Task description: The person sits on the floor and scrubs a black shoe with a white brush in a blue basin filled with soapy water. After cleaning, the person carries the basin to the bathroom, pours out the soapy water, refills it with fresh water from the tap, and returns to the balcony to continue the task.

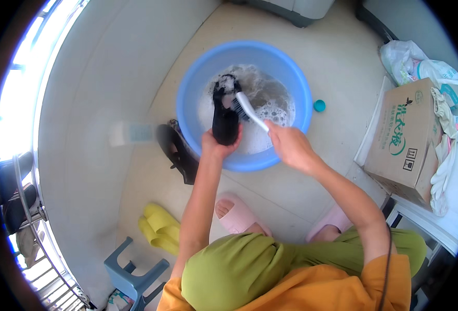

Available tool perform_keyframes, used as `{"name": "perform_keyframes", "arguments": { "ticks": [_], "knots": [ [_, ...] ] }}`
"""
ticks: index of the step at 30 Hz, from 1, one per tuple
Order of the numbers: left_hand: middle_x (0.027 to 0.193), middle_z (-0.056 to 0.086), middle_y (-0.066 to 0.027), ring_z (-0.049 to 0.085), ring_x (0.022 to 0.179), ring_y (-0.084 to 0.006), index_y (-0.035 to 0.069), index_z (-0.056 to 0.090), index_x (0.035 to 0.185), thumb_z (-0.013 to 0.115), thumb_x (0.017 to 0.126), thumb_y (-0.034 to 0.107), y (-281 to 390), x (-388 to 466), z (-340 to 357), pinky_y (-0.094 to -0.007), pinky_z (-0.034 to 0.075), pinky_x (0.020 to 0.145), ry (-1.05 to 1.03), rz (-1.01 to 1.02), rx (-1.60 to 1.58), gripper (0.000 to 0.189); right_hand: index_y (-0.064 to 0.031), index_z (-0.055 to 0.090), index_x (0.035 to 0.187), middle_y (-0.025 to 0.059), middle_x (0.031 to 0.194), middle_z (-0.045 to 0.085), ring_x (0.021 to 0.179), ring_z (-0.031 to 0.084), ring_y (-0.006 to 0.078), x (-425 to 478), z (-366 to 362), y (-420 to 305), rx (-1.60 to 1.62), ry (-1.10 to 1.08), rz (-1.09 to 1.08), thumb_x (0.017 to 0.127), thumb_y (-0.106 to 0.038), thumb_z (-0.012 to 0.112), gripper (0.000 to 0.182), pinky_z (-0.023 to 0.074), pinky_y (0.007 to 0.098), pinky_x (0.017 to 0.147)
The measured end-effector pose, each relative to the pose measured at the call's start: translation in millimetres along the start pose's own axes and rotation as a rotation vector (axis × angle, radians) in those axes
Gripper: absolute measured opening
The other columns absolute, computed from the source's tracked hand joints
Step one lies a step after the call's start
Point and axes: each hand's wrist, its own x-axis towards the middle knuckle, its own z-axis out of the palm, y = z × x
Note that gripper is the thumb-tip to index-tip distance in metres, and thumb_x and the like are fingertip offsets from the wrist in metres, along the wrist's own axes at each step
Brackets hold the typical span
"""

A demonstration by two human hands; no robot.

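My left hand (220, 144) holds a black shoe (226, 122) by its near end, over a round blue plastic basin (246, 166). Suds cover part of the shoe's far end. In my right hand (291, 145) is the white handle of a scrubbing brush (248, 107), its dark bristles against or close beside the shoe's right side; contact is hard to tell. Cloudy, foamy water (270, 93) lies in the basin. Another black shoe (176, 155) rests on the floor, leaning near the basin's left side.
A teal cap (319, 105) lies right of the basin. Yellow slippers (159, 229) and a blue-grey plastic stool (135, 280) are at lower left. On the right stands a cardboard box (402, 132) with pale gloves (441, 175) over its edge. A wall (93, 97) rises at left.
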Motion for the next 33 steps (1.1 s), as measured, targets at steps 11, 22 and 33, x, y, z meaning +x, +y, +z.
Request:
{"name": "perform_keyframes", "arguments": {
  "ticks": [11, 22, 33],
  "knots": [
    [0.111, 0.052, -0.0218, 0.054, 0.096, -0.0335, -0.001, 0.046, 0.119, 0.026, 0.085, 0.024, -7, 20, -3, -0.0425, 0.046, 0.079, -0.142, -0.128, 0.03, 0.047, 0.0017, 0.049, 0.116, 0.0163, 0.059, 0.057, 0.054, 0.058, 0.034, 43, 18, 30, -0.316, 0.194, -0.079, 0.08, -0.005, 0.046, 0.037, 0.0439, 0.0435, 0.046],
    [0.099, 0.059, -0.0127, 0.056, 0.085, -0.0252, 0.005, 0.056, 0.106, 0.039, 0.083, 0.042, -1, 23, -8, -0.0352, 0.044, 0.066, -0.046, -0.065, 0.324, 0.047, 0.0043, 0.049, 0.116, 0.0172, 0.064, 0.059, 0.058, 0.059, 0.0326, 41, 15, 24, -0.408, 0.166, -0.03, 0.078, -0.002, 0.044, 0.039, 0.0457, 0.0423, 0.051],
    [0.099, 0.058, -0.0144, 0.057, 0.081, -0.0265, 0.003, 0.054, 0.108, 0.035, 0.083, 0.036, -7, 18, -11, -0.0327, 0.045, 0.059, -0.016, -0.142, 0.252, 0.046, 0.0045, 0.047, 0.116, 0.0168, 0.064, 0.06, 0.06, 0.061, 0.0326, 32, 29, -9, -0.282, 0.097, -0.132, 0.075, -0.005, 0.05, 0.042, 0.0478, 0.0436, 0.053]
  ]
}}
